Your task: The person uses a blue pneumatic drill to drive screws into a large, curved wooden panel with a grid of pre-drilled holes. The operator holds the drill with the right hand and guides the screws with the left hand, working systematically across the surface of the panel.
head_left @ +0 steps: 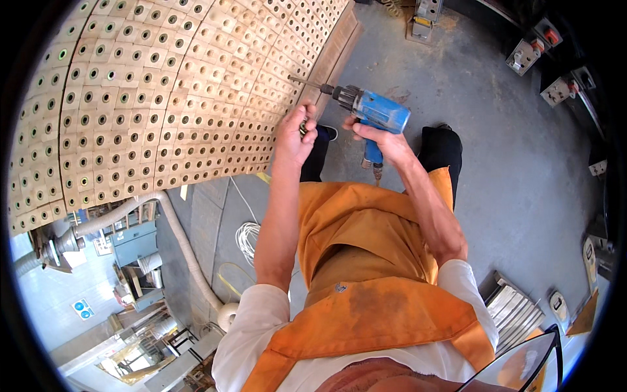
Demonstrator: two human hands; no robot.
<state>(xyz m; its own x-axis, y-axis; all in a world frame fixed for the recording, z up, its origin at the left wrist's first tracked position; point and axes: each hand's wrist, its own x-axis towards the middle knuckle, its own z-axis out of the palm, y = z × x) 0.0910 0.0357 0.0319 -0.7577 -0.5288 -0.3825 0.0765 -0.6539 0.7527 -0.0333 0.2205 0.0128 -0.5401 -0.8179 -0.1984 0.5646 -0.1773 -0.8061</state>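
Observation:
My right hand [385, 140] is wrapped round the grip of a blue air drill [384, 112]. Its long thin bit points left, toward a large stack of pale wooden blocks [225, 68]. My left hand [295, 136] is closed just below the bit, apart from it, with small brass-coloured metal pieces [303, 128] showing between the fingers. Round holes run in rows over the blocks. Many, at the left and along the near rows, hold metal threaded inserts; those in the upper middle look bare.
An air hose joins the drill grip from below. A thick corrugated hose [175, 225] and a coiled white cable [247, 240] lie at lower left. Metal machine parts [522, 57] line the right edge, with a slatted stack [513, 307] at lower right. My feet stand on grey floor.

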